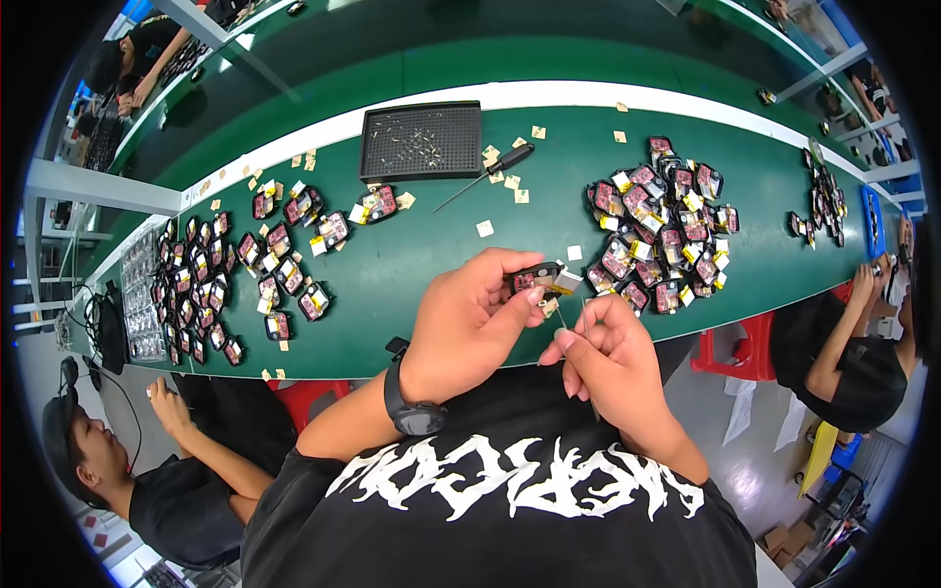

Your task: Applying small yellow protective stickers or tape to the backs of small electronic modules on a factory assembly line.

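Between the thumb and fingers of my left hand (pixel 470 312) is a small black-cased electronic device (pixel 530 278). Its open side shows a dark red circuit board, with a white piece and yellow tape sticking out at the right. My right hand (pixel 619 355) pinches a pair of thin metal tweezers (pixel 562 316), whose prongs point up towards the device. Whether the tips touch it, I cannot tell. Just beyond my hands, small white square pads (pixel 484 228) lie on the green table (pixel 431 250).
Similar devices form a heap (pixel 671 230) on the right and clusters (pixel 201 284) on the left. Beyond my hands are a black tray (pixel 368 147) with tiny parts and a screwdriver (pixel 487 175). Co-workers sit on both sides, the left one (pixel 186 500) close to my elbow.
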Tool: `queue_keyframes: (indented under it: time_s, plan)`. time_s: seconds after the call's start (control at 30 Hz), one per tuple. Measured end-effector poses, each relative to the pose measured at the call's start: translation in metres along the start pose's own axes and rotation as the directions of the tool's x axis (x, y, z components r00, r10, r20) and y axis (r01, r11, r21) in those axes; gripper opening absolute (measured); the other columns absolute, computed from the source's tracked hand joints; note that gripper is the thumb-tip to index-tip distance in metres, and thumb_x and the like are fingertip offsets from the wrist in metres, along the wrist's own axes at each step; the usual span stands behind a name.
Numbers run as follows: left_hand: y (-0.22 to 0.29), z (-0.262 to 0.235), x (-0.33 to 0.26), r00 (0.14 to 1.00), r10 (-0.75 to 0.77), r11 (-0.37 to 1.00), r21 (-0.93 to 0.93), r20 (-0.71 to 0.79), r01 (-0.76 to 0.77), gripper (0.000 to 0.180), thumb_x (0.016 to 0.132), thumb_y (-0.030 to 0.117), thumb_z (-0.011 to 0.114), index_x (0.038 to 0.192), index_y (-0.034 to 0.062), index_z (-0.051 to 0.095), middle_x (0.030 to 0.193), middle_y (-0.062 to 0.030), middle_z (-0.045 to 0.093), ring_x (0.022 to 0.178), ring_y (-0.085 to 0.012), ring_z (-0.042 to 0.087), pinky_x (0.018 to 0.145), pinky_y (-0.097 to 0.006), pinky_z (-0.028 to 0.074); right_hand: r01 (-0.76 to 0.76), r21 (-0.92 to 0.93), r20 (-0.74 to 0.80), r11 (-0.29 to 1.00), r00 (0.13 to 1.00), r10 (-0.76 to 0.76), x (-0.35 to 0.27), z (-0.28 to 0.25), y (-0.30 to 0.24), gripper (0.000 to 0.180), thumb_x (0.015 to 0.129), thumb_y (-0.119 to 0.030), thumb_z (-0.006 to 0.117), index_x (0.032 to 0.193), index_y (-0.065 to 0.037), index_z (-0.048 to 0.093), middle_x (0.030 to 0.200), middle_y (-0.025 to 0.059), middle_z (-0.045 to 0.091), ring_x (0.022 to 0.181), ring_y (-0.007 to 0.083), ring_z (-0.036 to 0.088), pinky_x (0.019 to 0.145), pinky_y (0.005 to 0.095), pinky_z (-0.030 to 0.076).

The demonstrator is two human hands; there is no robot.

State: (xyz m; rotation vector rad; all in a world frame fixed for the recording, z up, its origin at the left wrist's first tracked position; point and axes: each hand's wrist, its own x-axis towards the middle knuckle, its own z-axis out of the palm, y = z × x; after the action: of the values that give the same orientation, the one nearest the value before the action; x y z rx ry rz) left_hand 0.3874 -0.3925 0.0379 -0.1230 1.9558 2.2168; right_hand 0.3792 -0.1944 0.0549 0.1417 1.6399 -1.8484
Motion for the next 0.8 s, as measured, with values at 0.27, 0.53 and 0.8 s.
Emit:
queue_keyframes:
  time_s: [0.27,0.53,0.8]
  plan:
    - [-0.001,-0.003,-0.001,0.989,0.142,0.985,0.092,0.050,-0.146,0.031,0.104,-0.002,0.050,0.134,-0.0061,0.055,0.117,-0.0129,0.066,0.107,-0.0163,0.067,0.092,-0.032,0.059,0.007,0.126,-0.003,0.992,1.000,-0.006,0.002,0.000,0.004,0.019,0.102,-0.004,0.058,0.098,-0.008,0.040,0.083,0.0155,0.071,0.048,0.0067,0.054,0.041,0.0198,0.039]
    - [-0.002,-0.005,-0.004,0.970,0.214,0.952,0.200,0.111,-0.233,0.029,0.105,0.000,0.051,0.132,-0.0051,0.060,0.115,-0.0134,0.070,0.103,-0.0177,0.070,0.090,-0.032,0.060,-0.003,0.229,0.050,0.973,0.999,-0.008,0.007,0.000,0.006,0.019,0.102,-0.003,0.058,0.097,-0.008,0.040,0.084,0.0192,0.072,0.046,0.0076,0.055,0.039,0.0208,0.038]
    - [-0.001,-0.006,-0.005,0.978,0.164,0.962,0.199,0.130,-0.188,0.029,0.105,0.002,0.051,0.132,-0.0049,0.059,0.114,-0.0137,0.070,0.103,-0.0189,0.071,0.089,-0.032,0.060,0.102,0.230,-0.040,0.968,0.995,-0.095,0.003,0.007,0.013,0.021,0.102,-0.004,0.061,0.097,-0.009,0.041,0.085,0.0199,0.072,0.046,0.0070,0.052,0.039,0.0199,0.035]
